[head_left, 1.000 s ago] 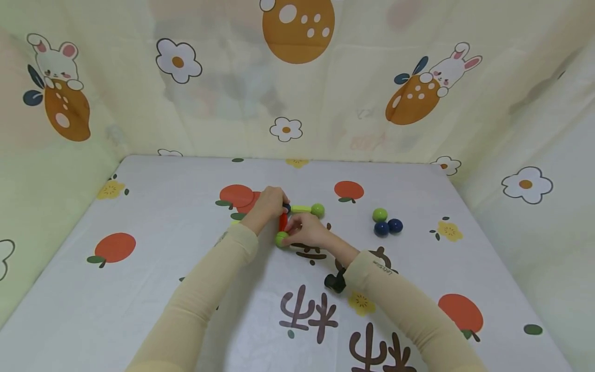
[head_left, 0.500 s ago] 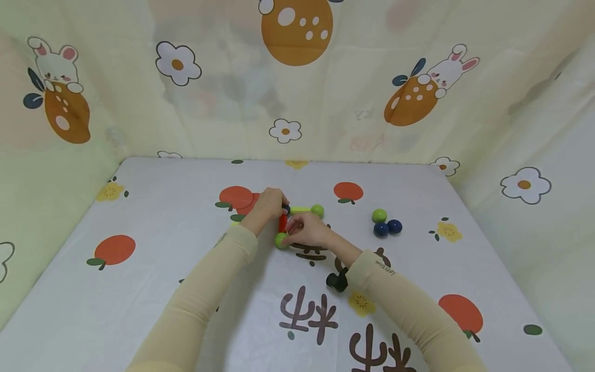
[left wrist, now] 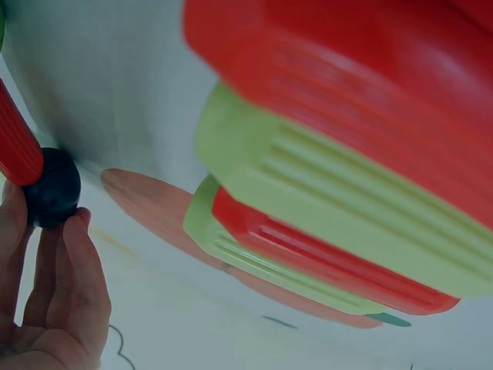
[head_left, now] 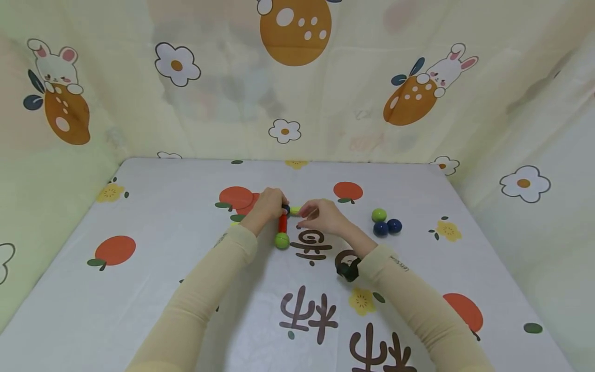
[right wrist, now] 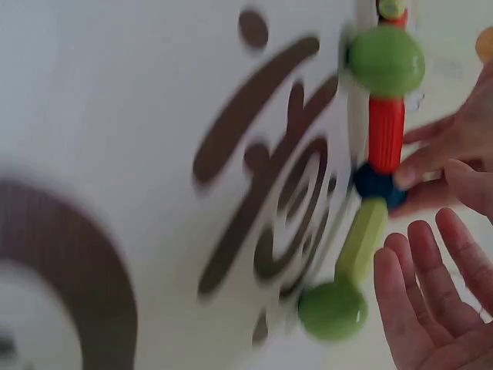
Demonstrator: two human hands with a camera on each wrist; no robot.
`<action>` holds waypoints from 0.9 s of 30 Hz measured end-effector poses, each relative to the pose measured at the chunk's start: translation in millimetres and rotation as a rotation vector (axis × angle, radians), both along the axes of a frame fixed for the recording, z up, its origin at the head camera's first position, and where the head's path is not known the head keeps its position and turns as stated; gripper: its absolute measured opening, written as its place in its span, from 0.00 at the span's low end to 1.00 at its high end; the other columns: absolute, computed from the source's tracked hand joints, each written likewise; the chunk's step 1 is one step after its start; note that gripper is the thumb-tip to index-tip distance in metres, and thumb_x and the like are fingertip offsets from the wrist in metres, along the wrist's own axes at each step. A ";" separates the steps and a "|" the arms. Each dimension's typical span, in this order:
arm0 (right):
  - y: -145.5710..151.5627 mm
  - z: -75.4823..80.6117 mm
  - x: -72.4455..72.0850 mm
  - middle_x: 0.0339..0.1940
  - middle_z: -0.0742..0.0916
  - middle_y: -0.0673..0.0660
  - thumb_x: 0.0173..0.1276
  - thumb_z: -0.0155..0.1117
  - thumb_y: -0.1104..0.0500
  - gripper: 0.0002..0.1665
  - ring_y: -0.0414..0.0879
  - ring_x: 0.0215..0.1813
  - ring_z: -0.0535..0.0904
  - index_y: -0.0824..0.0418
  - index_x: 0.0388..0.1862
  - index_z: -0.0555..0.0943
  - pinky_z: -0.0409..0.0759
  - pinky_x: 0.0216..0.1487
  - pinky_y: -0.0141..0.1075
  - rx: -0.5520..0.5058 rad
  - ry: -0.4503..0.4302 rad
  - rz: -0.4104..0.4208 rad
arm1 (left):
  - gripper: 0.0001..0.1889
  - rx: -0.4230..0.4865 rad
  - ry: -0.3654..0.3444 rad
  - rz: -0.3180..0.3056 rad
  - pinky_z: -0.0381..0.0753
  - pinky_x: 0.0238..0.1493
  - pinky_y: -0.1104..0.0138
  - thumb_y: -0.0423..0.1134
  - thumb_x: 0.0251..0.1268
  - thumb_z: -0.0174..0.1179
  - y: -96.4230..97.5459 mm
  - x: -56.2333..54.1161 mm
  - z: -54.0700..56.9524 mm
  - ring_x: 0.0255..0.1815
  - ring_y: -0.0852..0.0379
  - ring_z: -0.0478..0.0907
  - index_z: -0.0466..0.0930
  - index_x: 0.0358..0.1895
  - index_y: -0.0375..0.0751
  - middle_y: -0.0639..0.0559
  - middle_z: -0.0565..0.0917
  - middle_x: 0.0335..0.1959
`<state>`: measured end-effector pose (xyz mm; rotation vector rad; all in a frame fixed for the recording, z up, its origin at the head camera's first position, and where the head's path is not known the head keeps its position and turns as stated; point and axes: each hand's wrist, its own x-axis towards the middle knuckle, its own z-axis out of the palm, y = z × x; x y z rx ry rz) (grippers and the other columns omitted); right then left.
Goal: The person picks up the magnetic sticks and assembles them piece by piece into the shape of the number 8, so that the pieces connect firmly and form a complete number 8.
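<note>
While left hand point(head_left: 269, 204) is pinching navy ball point(left wrist: 54, 187), right hand point(head_left: 327, 217) is hovering, loosely spread, near yellow-green rod point(right wrist: 362, 240).

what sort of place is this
Probably a curtained-off play or craft spot; the wider room is hidden. Rabbit-printed curtains close in a flat surface with a fruit-printed cover, which holds toy-like building pieces such as a red rod and a joined green ball.

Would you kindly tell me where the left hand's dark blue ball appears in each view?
Head: dark blue ball, just below centre, partly covered by the left hand.
Left wrist: dark blue ball, near the left edge, mid-height.
Right wrist: dark blue ball, right of centre, mid-height.
Shared landmark: the red stick touching it.
</note>
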<state>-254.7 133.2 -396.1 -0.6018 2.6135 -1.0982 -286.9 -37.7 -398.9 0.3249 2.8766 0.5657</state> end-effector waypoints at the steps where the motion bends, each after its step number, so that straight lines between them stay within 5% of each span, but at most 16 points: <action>1: 2.7 1.1 -1.6 0.41 0.83 0.62 0.55 0.69 0.62 0.17 0.51 0.41 0.80 0.67 0.43 0.79 0.78 0.41 0.37 0.012 0.019 -0.009 | 0.15 0.003 -0.003 0.001 0.73 0.50 0.66 0.34 0.57 0.63 0.1 0.0 0.1 0.49 0.52 0.74 0.81 0.49 0.41 0.48 0.82 0.45; 12: 24.9 7.2 -16.2 0.45 0.82 0.62 0.57 0.67 0.62 0.18 0.54 0.45 0.78 0.67 0.46 0.79 0.77 0.42 0.41 0.149 0.108 -0.117 | 0.15 0.008 -0.009 0.005 0.73 0.50 0.66 0.34 0.57 0.62 1.5 -0.1 0.3 0.49 0.52 0.74 0.81 0.50 0.40 0.48 0.82 0.45; 27: 30.5 -2.6 -26.6 0.43 0.84 0.62 0.61 0.62 0.63 0.14 0.53 0.44 0.79 0.66 0.45 0.81 0.76 0.46 0.43 0.179 0.095 -0.106 | 0.16 0.010 -0.021 -0.002 0.73 0.51 0.65 0.34 0.57 0.62 0.3 1.0 1.3 0.51 0.52 0.73 0.80 0.50 0.40 0.47 0.82 0.46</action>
